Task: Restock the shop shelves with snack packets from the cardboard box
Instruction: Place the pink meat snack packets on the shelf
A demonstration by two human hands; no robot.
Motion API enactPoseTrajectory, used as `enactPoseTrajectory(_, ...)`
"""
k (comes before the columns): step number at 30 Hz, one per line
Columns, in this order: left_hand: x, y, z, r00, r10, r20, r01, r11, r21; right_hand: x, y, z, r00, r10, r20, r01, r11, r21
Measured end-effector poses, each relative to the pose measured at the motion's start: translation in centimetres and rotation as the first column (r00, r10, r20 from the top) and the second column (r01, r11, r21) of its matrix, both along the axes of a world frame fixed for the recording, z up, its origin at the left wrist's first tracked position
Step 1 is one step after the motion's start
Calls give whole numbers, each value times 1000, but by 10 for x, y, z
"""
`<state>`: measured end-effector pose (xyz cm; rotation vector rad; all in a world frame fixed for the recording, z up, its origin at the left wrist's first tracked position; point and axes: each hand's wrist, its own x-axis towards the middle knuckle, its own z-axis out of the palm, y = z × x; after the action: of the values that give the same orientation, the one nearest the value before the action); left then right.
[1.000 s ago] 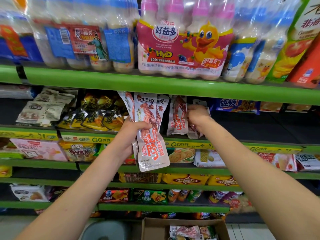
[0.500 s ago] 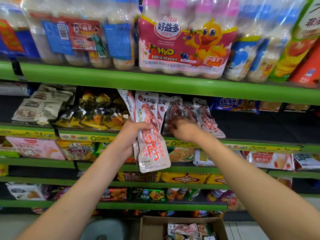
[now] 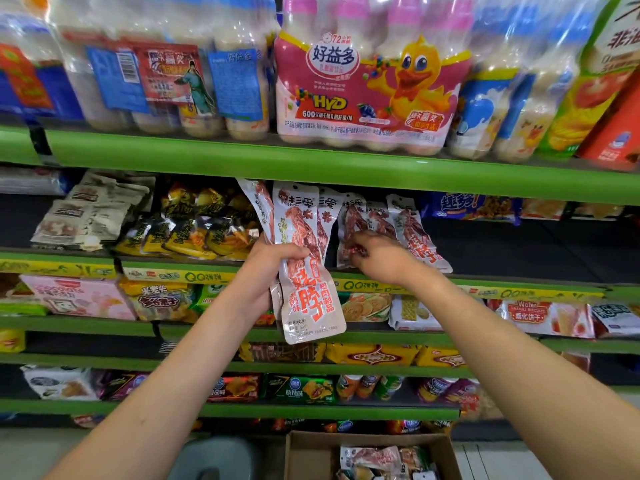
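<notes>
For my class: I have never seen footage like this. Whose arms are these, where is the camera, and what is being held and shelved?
There is no machine here: a person wears one camera on the head, looking forward and down at both arms. The left hand grips a bunch of white-and-red snack packets. The right hand reaches to matching packets standing on the shelf, fingers curled at one. That green shelf also carries yellow packets. Bottled drinks stand above. A cardboard box with more packets sits on the floor.
</notes>
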<state>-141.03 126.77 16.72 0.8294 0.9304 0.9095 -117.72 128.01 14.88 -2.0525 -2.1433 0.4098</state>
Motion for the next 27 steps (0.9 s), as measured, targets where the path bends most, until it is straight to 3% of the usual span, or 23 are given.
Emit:
enactPoseTrajectory(3,-2,0,0,1000,5,4,-5,1000,2,2,-2,0,1000,9,16,-9,1000,30)
enactPoseTrajectory(6,-3,-1,-1,1000,-6,6,6,1000,17,-10,-9,7,998,19,-65,-7,982,189)
enactPoseTrajectory(8,-3,-1,-3,1000,-4,11,4,999,33,-28,-20,17,943,-12,-333,87,974,210)
enactPoseTrajectory(10,0,-1,-3,1000,23,21,-24,998,51,-45,-34,26,785,-71,-616,140,988,64)
enactPoseTrajectory(11,1,-1,-3,999,45,23,-47,997,61,-52,-40,28,738,-84,-670,118,993,5)
enactPoseTrajectory(18,2,-3,-6,994,103,44,-107,990,96,-76,-66,24,679,-71,-730,79,997,-24)
enactPoseTrajectory(20,0,-4,-7,993,102,60,-107,991,78,-78,-68,26,598,-99,-795,95,994,-52)
enactPoseTrajectory(22,-3,-6,-7,993,83,81,-87,994,58,-76,-70,27,454,-124,-882,105,991,-86)
enactPoseTrajectory(27,-14,-7,-3,996,43,72,-48,996,69,-70,-71,29,283,-170,-944,92,984,-150)
